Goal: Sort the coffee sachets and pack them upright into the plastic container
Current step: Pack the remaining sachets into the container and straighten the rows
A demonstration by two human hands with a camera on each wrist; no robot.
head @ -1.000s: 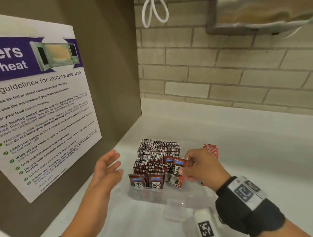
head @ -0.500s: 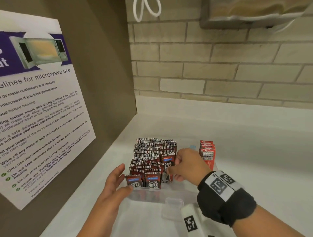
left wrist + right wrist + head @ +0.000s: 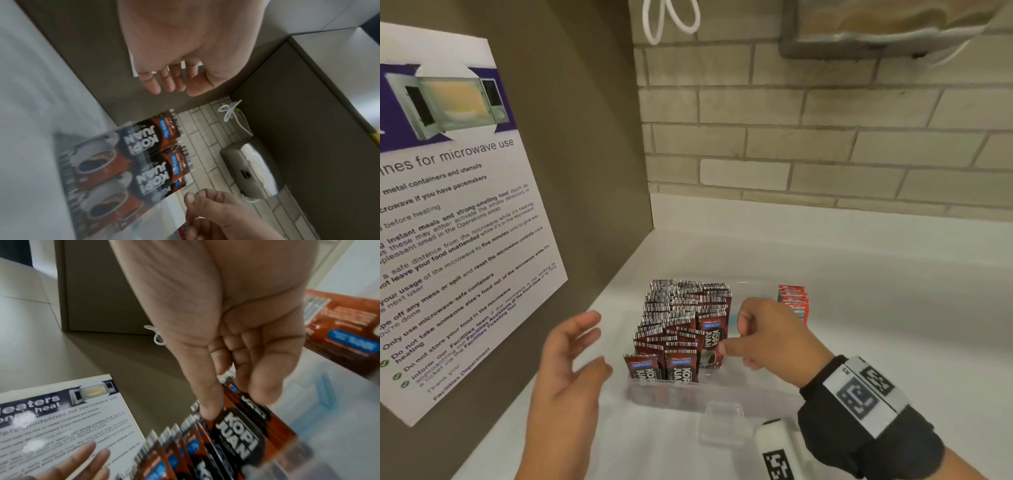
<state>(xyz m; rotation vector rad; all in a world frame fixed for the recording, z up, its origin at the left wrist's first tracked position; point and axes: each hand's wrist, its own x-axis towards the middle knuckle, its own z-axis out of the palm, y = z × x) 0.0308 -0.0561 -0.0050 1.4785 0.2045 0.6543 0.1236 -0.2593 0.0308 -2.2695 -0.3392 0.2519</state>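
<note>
Both hands are seen at the plastic container [image 3: 709,399]: the right hand [image 3: 767,334] is pinched on a coffee sachet [image 3: 710,356] beside the upright rows inside, while the left hand [image 3: 571,359], lately pressed against the near-left corner, has been lifted away with fingers spread, so seating is judged nearly done

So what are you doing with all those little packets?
A person is packing coffee sachets upright into a clear plastic container on a white counter. The right hand pinches one sachet beside the packed rows. The left hand hovers open beside the container, touching nothing. A smaller red stack stands behind.
</note>
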